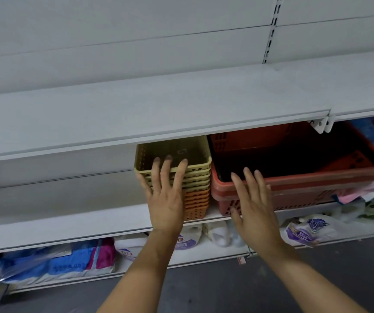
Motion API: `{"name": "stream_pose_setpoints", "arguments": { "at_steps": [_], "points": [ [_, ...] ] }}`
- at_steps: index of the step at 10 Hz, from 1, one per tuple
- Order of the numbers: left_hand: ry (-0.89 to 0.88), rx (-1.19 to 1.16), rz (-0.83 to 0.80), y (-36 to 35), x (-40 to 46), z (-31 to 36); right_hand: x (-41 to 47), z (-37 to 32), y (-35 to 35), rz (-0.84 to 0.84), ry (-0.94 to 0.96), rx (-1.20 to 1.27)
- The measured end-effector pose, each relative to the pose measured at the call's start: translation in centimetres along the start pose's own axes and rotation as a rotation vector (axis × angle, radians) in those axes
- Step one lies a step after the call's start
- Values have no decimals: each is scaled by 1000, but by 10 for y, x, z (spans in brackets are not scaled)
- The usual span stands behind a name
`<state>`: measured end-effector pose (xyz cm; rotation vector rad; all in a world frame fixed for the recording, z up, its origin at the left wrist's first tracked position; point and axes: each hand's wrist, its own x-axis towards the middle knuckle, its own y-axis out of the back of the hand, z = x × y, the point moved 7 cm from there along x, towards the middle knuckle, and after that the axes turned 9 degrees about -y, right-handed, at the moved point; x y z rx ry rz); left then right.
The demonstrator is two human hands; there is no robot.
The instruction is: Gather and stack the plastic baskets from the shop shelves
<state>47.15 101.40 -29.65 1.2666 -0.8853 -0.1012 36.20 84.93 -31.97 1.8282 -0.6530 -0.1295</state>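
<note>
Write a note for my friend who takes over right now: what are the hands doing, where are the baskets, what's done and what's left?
Left hand: open, fingers over the rim of the small basket stack, yellow ones nested on orange.
Right hand: open, in front of the red baskets; contact unclear.
Both stacks stand side by side on the middle shelf.
Done: small baskets nested, red ones nested.
Left: probably lift the stacks off and combine them.

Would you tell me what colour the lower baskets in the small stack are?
Orange, under the yellow ones; the lower baskets show best in the head view.
</note>
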Motion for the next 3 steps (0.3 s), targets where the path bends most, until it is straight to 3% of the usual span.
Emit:
{"name": "stream_pose_setpoints", "arguments": {
  "at_steps": [1,3],
  "points": [
    [5,5,-61,2,-2,0,-1,-4,0,-79,-10,-28],
    [78,-230,-308,39,-16,20,-6,-18,43,-494,-63,-50]
  ]
}}
